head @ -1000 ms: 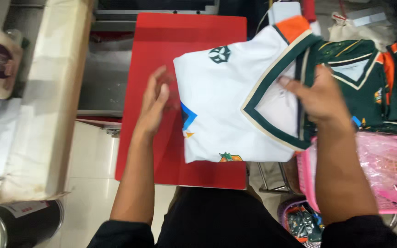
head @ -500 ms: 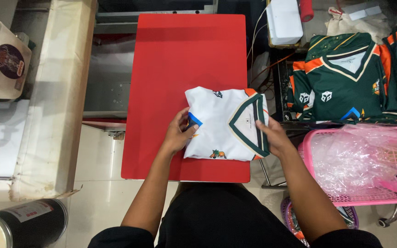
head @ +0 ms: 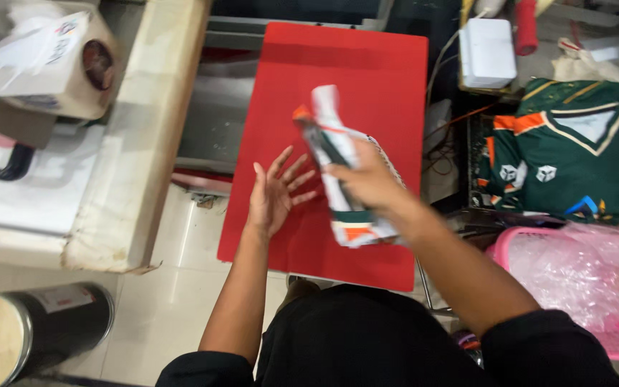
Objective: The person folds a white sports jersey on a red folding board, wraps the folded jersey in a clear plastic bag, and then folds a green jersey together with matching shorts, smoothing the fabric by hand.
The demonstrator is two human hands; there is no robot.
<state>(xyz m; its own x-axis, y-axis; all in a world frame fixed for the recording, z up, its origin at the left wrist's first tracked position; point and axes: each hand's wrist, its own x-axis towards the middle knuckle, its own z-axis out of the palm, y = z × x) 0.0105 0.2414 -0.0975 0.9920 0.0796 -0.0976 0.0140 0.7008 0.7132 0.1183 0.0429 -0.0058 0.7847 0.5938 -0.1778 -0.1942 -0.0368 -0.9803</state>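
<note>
White folded jersey with green and orange trim (head: 342,168) is partly hidden under my right hand (head: 367,179), fingers clamped around it. My left hand (head: 275,193) hovers with fingers spread over the red flat board (head: 367,72).

Folded white jersey (head: 338,161) — upright, lifted above red board (head: 367,79).

Bare forearms here, black sleeves bunched up near the elbows, black clothing below; no rings or watch showing.
</note>
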